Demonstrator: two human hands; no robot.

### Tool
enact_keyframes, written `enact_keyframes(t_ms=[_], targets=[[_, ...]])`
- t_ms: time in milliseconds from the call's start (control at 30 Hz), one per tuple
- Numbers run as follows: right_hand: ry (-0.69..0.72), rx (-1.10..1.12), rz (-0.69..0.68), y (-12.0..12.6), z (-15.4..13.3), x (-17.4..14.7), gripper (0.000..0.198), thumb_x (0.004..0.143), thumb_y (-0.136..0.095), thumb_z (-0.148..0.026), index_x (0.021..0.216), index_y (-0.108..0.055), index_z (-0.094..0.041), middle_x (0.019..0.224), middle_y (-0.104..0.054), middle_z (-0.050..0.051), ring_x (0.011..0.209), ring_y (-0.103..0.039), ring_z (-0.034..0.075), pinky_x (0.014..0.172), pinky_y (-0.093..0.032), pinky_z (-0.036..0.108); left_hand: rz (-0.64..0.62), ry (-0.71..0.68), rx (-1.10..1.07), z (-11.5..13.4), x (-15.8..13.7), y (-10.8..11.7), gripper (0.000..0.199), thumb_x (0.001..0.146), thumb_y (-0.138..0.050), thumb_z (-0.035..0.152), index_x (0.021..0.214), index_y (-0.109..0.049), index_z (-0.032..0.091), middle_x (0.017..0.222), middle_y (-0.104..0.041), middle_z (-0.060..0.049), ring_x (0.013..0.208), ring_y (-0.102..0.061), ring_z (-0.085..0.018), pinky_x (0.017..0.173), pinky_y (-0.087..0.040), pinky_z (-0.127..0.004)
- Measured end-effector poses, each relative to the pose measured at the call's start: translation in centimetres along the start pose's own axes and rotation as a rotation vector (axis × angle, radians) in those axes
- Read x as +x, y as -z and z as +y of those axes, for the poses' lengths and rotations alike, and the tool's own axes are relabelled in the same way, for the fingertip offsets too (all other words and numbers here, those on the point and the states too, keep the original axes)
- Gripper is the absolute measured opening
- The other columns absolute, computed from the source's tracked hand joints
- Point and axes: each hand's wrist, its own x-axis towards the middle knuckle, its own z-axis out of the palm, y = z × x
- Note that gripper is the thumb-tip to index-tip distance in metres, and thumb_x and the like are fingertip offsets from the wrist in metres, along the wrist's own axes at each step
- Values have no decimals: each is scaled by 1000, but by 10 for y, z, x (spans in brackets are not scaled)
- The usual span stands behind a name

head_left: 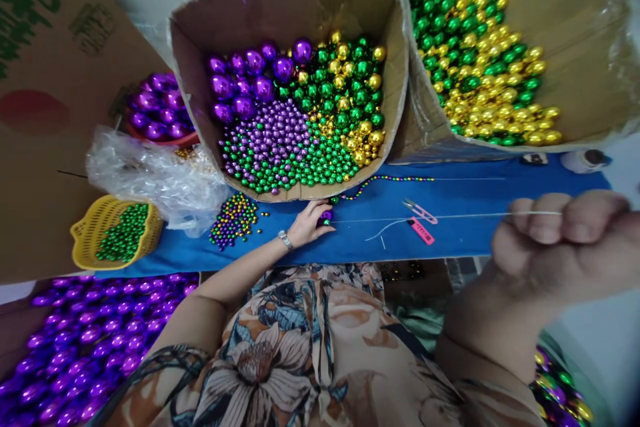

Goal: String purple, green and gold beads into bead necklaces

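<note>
My left hand (306,225), with a watch at the wrist, rests on the blue cloth (280,250). Its fingers curl round a few purple and green beads (326,216). From there a thin white string (465,216) runs taut to the right, into my right hand (560,233). That hand is a closed fist raised close to the camera, shut on the string. A strand of small purple, green and gold beads (383,178) lies beyond my left fingers. Pink-handled thread snips (421,211) and a pink tag-like piece (421,231) lie under the string.
A cardboard box (290,10) of shiny beads stands behind my left hand; another box (575,80) is at back right. Left are loose small beads (233,220), a yellow basket (83,237) and clear plastic (150,173). Large purple beads (95,333) fill the lower left.
</note>
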Motion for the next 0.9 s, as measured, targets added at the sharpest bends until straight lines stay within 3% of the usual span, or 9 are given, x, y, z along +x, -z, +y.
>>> enact_keyframes(t_ms=[100, 200, 333, 400, 500, 667, 800, 900], targets=[[176, -59, -80, -6, 22, -5, 17, 90, -61, -41, 90, -62, -24, 50, -39, -10, 36, -36, 5, 32, -30, 18, -38, -41, 80, -7, -11, 5, 62, 85, -66, 37, 138, -42, 18, 133, -50, -19, 126, -51, -29, 103, -48, -46], [179, -107, -162, -10, 42, -15, 18, 93, -58, -39, 94, -62, -21, 50, -40, -10, 37, -38, 6, 33, -32, 19, -110, -46, 145, -9, -19, 19, 57, 88, -61, 25, 141, -41, 22, 139, -45, -17, 131, -45, -30, 106, -45, -48], [69, -311, -230, -10, 63, -29, 19, 95, -54, -37, 94, -64, -20, 54, -43, -7, 43, -43, 5, 42, -38, 21, -188, -24, 162, -5, -28, 43, 68, 83, -52, 7, 147, -35, 25, 147, -34, -16, 138, -36, -31, 108, -43, -50], [-14, -456, -327, -8, 74, -36, 21, 96, -50, -36, 100, -64, -20, 58, -47, -6, 48, -47, 6, 48, -41, 22, -231, -43, 156, 1, -29, 54, 79, 77, -48, 1, 150, -30, 24, 151, -31, -16, 141, -31, -32, 110, -40, -53], [-106, -550, -488, -5, 92, -44, 26, 98, -45, -36, 110, -62, -20, 62, -50, -5, 54, -51, 7, 55, -44, 23, -174, -75, 119, 13, -21, 66, 76, 76, -43, -2, 147, -35, 26, 145, -42, -13, 137, -39, -27, 108, -43, -51], [-155, -585, -566, -1, 111, -52, 27, 99, -42, -36, 110, -60, -20, 67, -55, -3, 59, -55, 9, 60, -46, 25, 119, -47, 11, 38, 39, 73, 38, 88, -47, 9, 123, -58, 22, 110, -65, -9, 102, -63, -18, 90, -54, -36], [-189, -586, -547, -2, 113, -57, 25, 99, -41, -36, 109, -59, -21, 65, -53, -4, 59, -54, 9, 60, -46, 24, 117, 77, -3, 35, 117, 62, 27, 92, -51, 25, 116, -61, 17, 105, -67, -9, 96, -63, -19, 85, -53, -34], [-209, -585, -536, -3, 113, -62, 25, 99, -41, -36, 108, -58, -21, 66, -53, -4, 60, -54, 9, 61, -45, 24, 103, 127, 116, 16, 166, 47, 39, 90, -55, 26, 127, -55, 12, 116, -63, -15, 106, -59, -24, 93, -49, -40]])
